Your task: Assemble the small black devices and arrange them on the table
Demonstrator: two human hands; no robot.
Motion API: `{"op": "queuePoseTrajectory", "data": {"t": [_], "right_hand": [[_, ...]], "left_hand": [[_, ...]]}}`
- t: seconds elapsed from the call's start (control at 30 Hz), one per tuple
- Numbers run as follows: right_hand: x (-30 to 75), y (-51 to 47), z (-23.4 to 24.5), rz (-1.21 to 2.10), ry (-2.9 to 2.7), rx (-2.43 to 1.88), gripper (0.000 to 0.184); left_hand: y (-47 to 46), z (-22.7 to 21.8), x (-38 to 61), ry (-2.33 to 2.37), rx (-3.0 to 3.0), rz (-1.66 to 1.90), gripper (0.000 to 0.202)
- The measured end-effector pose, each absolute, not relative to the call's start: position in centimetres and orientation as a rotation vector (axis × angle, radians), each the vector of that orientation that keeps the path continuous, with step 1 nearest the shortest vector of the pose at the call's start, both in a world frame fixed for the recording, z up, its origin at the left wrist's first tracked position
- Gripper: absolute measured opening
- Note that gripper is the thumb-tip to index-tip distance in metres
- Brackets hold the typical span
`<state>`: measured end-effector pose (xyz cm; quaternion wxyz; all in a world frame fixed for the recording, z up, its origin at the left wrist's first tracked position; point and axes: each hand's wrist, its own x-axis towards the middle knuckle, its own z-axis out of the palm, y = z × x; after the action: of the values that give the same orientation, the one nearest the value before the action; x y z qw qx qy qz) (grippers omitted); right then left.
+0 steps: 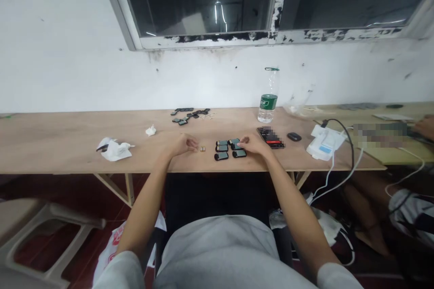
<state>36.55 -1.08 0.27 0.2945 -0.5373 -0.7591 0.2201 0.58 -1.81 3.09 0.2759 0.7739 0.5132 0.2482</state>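
Several small black pieces with grey rectangular faces (221, 156) lie in two short columns near the table's front edge. At the upper right of this group, my right hand (251, 143) pinches the edge of one black-and-grey piece (233, 142), which sits slightly askew. My left hand (185, 145) rests by the tabletop to the left, its fingers loosely bent and apart, with nothing visible in them. Just right of its fingertips lie tiny gold-coloured parts (202, 149). Farther back is a loose pile of similar black pieces (183, 122), with small pale bits beside it.
A phone (271, 137), a black oval object (294, 136) and a water bottle (267, 103) stand or lie to the right. Beyond them is a white power strip (323, 144) with cables. Crumpled tissue (115, 150) lies left. Another person's hand (425, 126) shows far right.
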Motion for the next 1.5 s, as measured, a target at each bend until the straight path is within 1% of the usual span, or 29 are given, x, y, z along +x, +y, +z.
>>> {"op": "queuePoseTrajectory", "data": {"t": [0.27, 0.4, 0.5, 0.6, 0.73, 0.87, 1.1, 1.33, 1.5], "right_hand": [[35.6, -2.5, 1.6, 0.4, -2.036, -1.492, 0.02], [33.9, -3.3, 2.2, 0.4, -2.112, -1.271, 0.016], [32.5, -3.3, 1.7, 0.422, -2.163, -1.139, 0.022], [31.6, -3.1, 0.8, 0.33, -2.226, -1.126, 0.027], [31.4, -3.3, 0.7, 0.253, -2.313, -1.126, 0.022], [31.5, -3.7, 1.3, 0.312, -2.296, -1.152, 0.015], [31.4, -4.2, 1.8, 0.299, -2.284, -1.206, 0.015], [31.4, -3.5, 1.1, 0.369, -2.236, -1.21, 0.011], [31.3, -3.0, 0.4, 0.555, -2.126, -1.095, 0.023]], "left_hand": [[-2.0, 3.5, 0.6, 1.378, 2.122, 0.677, 0.029], [-2.1, 3.7, -0.1, 1.447, 2.209, 0.685, 0.029], [-1.8, 3.4, -0.3, 1.4, 2.223, 0.622, 0.036], [-1.5, 2.8, -0.3, 1.341, 2.226, 0.583, 0.043], [-1.1, 2.4, 0.0, 1.324, 2.221, 0.583, 0.044], [-1.0, 2.2, 0.3, 1.289, 2.234, 0.564, 0.043], [-1.4, 2.6, 0.5, 1.307, 2.257, 0.555, 0.045], [-2.2, 3.6, 0.5, 1.317, 2.262, 0.589, 0.044], [-2.4, 3.7, 0.6, 1.286, 2.268, 0.604, 0.046]]}}
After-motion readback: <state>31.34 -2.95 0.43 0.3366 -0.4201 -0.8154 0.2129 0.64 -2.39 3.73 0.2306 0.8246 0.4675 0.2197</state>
